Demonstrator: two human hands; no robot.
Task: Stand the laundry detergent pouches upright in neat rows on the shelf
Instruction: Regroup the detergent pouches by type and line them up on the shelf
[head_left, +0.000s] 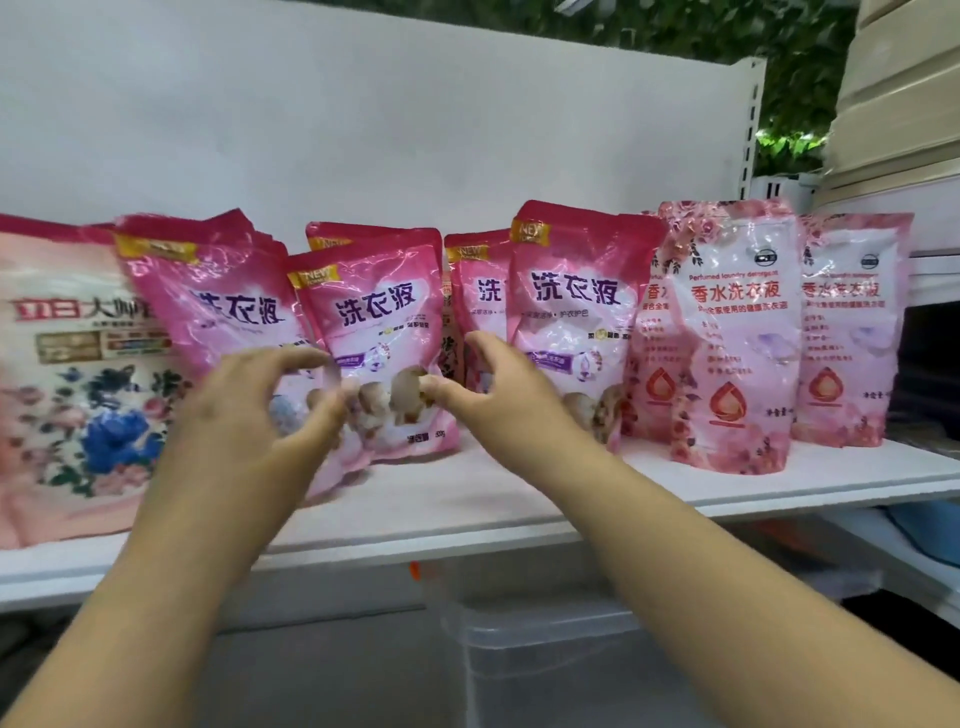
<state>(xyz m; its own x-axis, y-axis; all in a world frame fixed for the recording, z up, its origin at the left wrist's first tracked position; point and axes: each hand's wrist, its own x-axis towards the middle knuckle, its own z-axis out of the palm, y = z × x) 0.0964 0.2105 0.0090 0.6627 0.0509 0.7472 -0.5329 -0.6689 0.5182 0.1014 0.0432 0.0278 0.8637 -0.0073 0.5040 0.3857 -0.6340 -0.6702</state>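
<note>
Left hand (265, 395): fingers curled loosely, spread apart, at the lower left edge of the front centre pouch (371, 343); contact probable, a firm hold cannot be told through the blur; right hand (498, 387): fingers curved and apart, fingertips at the same pouch's lower right edge, touching or just short of it.

Front centre pouch: bright pink, standing on the shelf (519, 499), tilted slightly, set forward of its neighbours.

Progress, as judged: well along; most pouches already stand; remaining work appears to be squaring the bright pink group, which overlaps and leans unevenly, into straight rows.

Count, as visible:
- bright pink pouches: at least 5; 1 at left (208, 296) leaning, with further tops stacked behind it, number uncertain; 1 front centre; 1 behind it (363, 239); 1 partly hidden (478, 291); 1 at right of the group (576, 312), upright;
- pale rose-print pouches: 3; 1 forward (735, 343), upright; 1 partly hidden behind its left side (647, 332); 1 at far right (852, 338);
- large floral bag (67, 374): 1, at the far left of the shelf, touching the leaning pouch;
- hands: 2; shelf: 1, white, with white back panel (363, 130).
</note>
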